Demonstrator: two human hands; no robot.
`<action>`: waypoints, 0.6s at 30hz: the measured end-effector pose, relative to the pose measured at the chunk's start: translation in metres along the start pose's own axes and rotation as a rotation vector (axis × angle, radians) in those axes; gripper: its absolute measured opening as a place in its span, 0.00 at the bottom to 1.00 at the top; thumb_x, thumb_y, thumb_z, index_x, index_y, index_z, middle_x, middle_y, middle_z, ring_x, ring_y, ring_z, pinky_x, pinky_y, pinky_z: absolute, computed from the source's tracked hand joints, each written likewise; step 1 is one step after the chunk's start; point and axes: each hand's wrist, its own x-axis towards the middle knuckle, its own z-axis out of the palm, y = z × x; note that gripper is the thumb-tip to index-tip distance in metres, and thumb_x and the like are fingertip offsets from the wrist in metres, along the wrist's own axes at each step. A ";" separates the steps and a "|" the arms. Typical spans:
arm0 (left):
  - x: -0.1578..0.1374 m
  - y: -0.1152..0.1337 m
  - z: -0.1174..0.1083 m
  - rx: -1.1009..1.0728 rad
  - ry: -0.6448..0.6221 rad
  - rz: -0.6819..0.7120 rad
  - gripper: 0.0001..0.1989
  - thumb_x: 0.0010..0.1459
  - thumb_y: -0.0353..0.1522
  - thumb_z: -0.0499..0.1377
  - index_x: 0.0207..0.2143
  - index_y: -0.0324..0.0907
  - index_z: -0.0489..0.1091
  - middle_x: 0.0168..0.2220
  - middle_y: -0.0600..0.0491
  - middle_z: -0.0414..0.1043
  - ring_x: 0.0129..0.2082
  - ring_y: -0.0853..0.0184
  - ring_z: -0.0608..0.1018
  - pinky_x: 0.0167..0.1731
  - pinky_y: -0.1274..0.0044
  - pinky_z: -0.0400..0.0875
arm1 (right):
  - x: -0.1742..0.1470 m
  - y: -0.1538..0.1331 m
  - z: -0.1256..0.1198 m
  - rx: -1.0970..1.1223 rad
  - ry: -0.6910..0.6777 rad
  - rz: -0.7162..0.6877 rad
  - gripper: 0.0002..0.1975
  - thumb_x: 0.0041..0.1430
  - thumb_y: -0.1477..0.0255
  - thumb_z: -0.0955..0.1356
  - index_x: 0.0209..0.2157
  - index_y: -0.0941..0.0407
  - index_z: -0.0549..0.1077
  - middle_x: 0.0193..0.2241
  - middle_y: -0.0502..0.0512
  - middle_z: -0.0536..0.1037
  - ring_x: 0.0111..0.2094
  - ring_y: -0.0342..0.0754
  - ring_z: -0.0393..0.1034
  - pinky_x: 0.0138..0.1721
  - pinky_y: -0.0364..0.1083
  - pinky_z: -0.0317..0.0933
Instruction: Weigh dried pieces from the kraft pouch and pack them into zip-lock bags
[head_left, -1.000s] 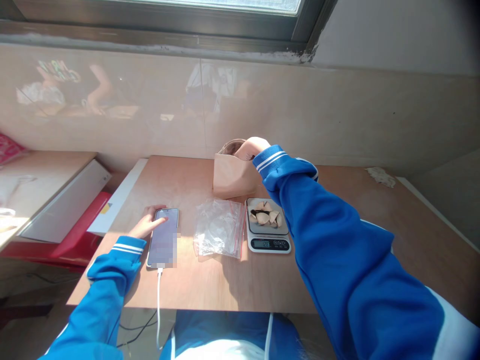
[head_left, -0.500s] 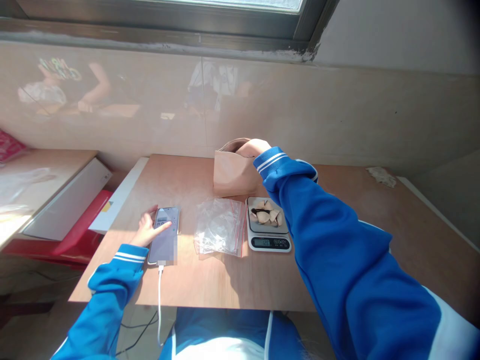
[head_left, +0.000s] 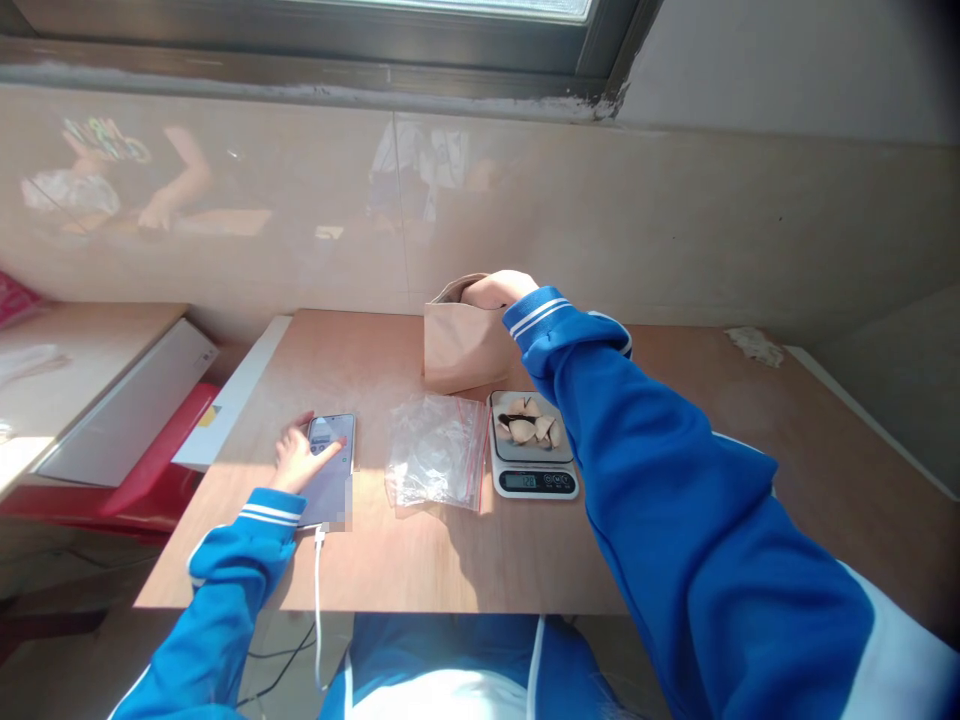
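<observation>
In front of the scale point(head_left: 538, 484), a hand could cross bare table point(head_left: 397, 570). Plastic bags point(head_left: 435, 455) lie just left of the scale; a tan bag point(head_left: 466, 345) stands behind it. On its right, a sleeve point(head_left: 652, 450) blocks the way; clearance there is hard to judge.

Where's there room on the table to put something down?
Bare wood shows beyond the phone, left of the brown bag, and between the plastic bags and the near edge. More shows right of the right sleeve. The middle is crowded: bags, scale and right hand sit close.

Bright daylight, dark upper-right corner
</observation>
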 end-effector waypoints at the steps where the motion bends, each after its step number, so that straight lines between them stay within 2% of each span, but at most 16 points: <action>1: 0.000 0.000 0.000 0.005 -0.006 -0.005 0.43 0.45 0.51 0.59 0.57 0.35 0.54 0.58 0.34 0.57 0.62 0.42 0.58 0.60 0.57 0.51 | -0.001 0.000 -0.004 -0.025 -0.057 0.001 0.03 0.48 0.74 0.72 0.27 0.55 0.80 0.29 0.56 0.80 0.34 0.55 0.75 0.37 0.49 0.66; 3: -0.001 0.001 -0.001 0.014 -0.013 -0.021 0.43 0.45 0.50 0.59 0.57 0.34 0.54 0.58 0.33 0.56 0.62 0.41 0.58 0.60 0.57 0.52 | -0.006 0.000 -0.013 -0.075 -0.164 -0.038 0.07 0.48 0.71 0.73 0.33 0.53 0.81 0.34 0.54 0.81 0.36 0.53 0.75 0.37 0.47 0.65; 5: -0.001 0.001 -0.002 0.018 -0.018 -0.029 0.43 0.44 0.50 0.60 0.58 0.37 0.54 0.59 0.35 0.56 0.62 0.42 0.58 0.60 0.58 0.52 | -0.015 -0.002 -0.024 -0.112 -0.169 -0.099 0.11 0.48 0.71 0.73 0.36 0.52 0.81 0.36 0.53 0.81 0.36 0.51 0.74 0.35 0.45 0.63; 7: -0.001 0.003 -0.002 0.026 -0.018 -0.024 0.42 0.45 0.50 0.59 0.58 0.39 0.54 0.59 0.36 0.56 0.63 0.43 0.58 0.60 0.58 0.52 | -0.026 -0.004 -0.034 -0.126 -0.072 -0.121 0.11 0.48 0.74 0.73 0.37 0.53 0.80 0.35 0.52 0.80 0.35 0.49 0.74 0.34 0.44 0.63; 10: -0.001 0.006 -0.003 0.051 -0.020 -0.003 0.43 0.45 0.49 0.59 0.58 0.33 0.54 0.58 0.33 0.57 0.62 0.42 0.58 0.60 0.57 0.52 | -0.042 -0.003 -0.041 -0.072 0.075 -0.123 0.09 0.50 0.75 0.72 0.36 0.56 0.80 0.33 0.52 0.79 0.33 0.47 0.72 0.33 0.44 0.62; 12: -0.001 0.008 -0.004 0.063 -0.021 0.002 0.43 0.45 0.49 0.59 0.58 0.31 0.54 0.58 0.32 0.57 0.62 0.41 0.58 0.60 0.57 0.52 | -0.051 0.001 -0.040 -0.014 0.134 -0.106 0.08 0.51 0.74 0.72 0.36 0.57 0.80 0.32 0.52 0.79 0.33 0.46 0.72 0.35 0.44 0.63; 18: -0.001 0.005 -0.009 -0.020 -0.039 -0.042 0.44 0.44 0.50 0.60 0.58 0.37 0.53 0.59 0.36 0.55 0.63 0.42 0.57 0.61 0.57 0.51 | -0.070 0.013 -0.027 0.156 0.323 -0.108 0.07 0.56 0.74 0.68 0.38 0.56 0.76 0.38 0.53 0.78 0.40 0.47 0.72 0.43 0.46 0.65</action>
